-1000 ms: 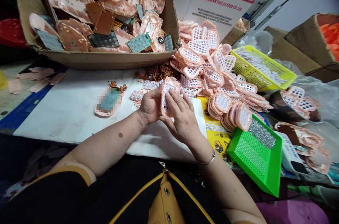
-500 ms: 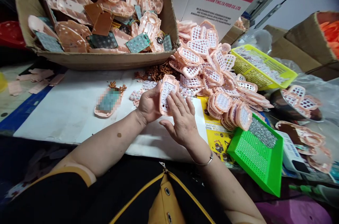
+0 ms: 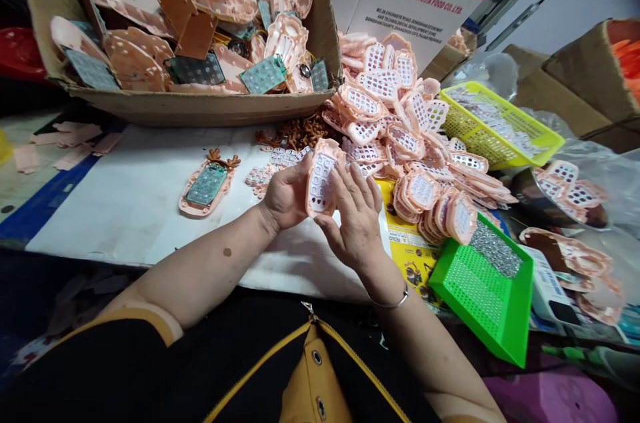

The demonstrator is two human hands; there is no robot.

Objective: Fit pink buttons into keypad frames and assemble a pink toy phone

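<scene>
A pink plastic toy-phone shell [image 3: 324,177] is tilted up above the table, its hollow inside facing me with a white keypad set in it. My left hand [image 3: 287,195] grips its left side. Along the right edge of the shell lies my right hand [image 3: 356,219], its fingers stretched out and touching it, the thumb near the bottom corner. Left of my hands, another pink shell [image 3: 193,211] with a green circuit board [image 3: 207,184] and brown antler-shaped pieces [image 3: 224,159] at its top rests on the white sheet [image 3: 125,209].
A cardboard box [image 3: 200,109] full of shells and boards stands behind. Keypad shells [image 3: 380,96] pile up back right, beside a yellow basket [image 3: 505,126]. A green tray [image 3: 480,303] holds small screws [image 3: 495,249]. Loose white keypads [image 3: 286,156] and brown antler pieces [image 3: 300,133] lie beyond my hands.
My right hand's fingers have slid off the keypad to the shell's right edge. The shell and both hands have shifted slightly right in view.
</scene>
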